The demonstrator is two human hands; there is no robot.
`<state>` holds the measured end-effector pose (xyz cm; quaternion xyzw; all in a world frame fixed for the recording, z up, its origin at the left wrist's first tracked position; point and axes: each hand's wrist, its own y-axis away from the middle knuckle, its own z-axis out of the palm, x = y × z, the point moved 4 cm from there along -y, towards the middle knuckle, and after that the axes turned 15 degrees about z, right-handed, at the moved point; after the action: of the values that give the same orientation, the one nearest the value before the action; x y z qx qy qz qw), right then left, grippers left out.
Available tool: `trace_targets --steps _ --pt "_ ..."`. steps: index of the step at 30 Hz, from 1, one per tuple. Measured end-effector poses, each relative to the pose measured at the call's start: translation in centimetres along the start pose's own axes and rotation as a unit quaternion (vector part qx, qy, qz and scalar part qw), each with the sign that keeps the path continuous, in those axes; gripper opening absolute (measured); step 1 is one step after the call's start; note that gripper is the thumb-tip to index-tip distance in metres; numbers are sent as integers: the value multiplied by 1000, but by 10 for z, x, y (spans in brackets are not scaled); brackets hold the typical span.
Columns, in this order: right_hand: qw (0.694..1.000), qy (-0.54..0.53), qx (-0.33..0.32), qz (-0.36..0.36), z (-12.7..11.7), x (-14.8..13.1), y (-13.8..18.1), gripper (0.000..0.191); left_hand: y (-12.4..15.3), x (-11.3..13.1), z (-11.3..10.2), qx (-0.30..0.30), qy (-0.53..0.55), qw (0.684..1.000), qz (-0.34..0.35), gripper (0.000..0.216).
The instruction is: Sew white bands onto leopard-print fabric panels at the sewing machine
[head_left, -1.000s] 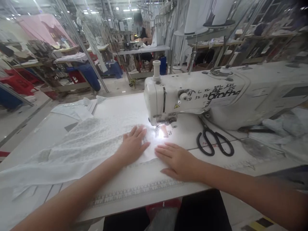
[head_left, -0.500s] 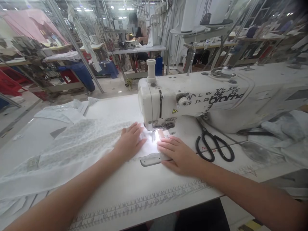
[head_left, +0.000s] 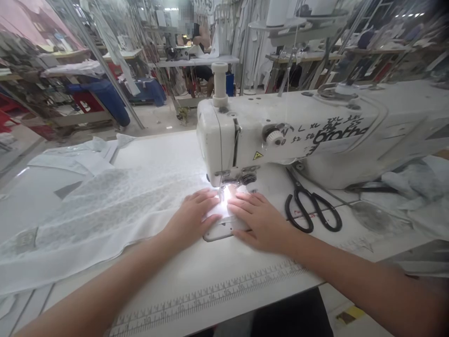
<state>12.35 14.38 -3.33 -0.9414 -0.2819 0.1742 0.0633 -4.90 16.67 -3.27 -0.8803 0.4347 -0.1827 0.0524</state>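
Observation:
A white sewing machine (head_left: pixel 280 135) stands on the white table (head_left: pixel 196 276), its lamp lit over the needle (head_left: pixel 222 194). White lace fabric (head_left: pixel 105 210) stretches from the needle area out to the left. My left hand (head_left: pixel 191 217) lies flat on the fabric, fingers extended, just left of the needle. My right hand (head_left: pixel 261 222) rests flat on the table just right of the needle, its fingertips near the presser foot. Between both hands the metal needle plate (head_left: pixel 220 231) shows.
Black scissors (head_left: pixel 310 208) lie right of my right hand, under the machine arm. Crumpled white cloth (head_left: pixel 414 187) sits at the far right, folded white pieces (head_left: pixel 77 157) at the back left. A printed ruler (head_left: pixel 210 295) runs along the table's front edge. Another person works at a distant machine (head_left: pixel 191 35).
The fabric's edge has travelled away toward the needle, and both hands followed it. The needle plate, covered a second ago, now shows. The view has dipped closer to the machine.

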Motion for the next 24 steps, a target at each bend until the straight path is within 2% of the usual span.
trace_targets --steps 21,24 --pt "999 14 -24 24 2 4 -5 53 -3 -7 1 14 -16 1000 6 31" --pt "1000 10 -20 15 2 5 -3 53 -1 -2 -2 17 -3 999 45 27"
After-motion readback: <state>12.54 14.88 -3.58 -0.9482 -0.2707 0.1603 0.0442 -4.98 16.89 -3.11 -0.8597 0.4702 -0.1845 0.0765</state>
